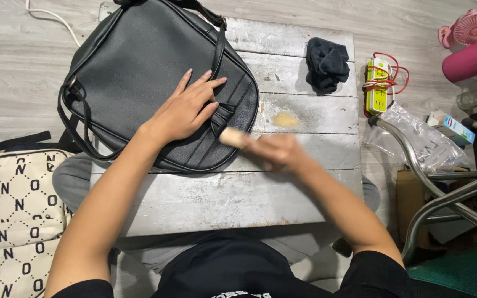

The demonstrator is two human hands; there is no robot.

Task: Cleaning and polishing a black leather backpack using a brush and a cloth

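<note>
A black leather bag [150,60] with straps lies on a worn wooden table [305,116]. My left hand [186,107] rests flat on the bag's lower right part, fingers spread. My right hand [277,152] is blurred with motion just right of the bag's edge. It grips a small light wooden handle [233,137] whose end points toward the bag. What the handle belongs to I cannot tell.
A crumpled black cloth [327,63] lies at the table's far right. A yellow power strip with red cord [378,83], a clear plastic bag [420,138] and a metal chair frame [443,193] stand right of the table. A cream patterned bag [12,215] sits at left.
</note>
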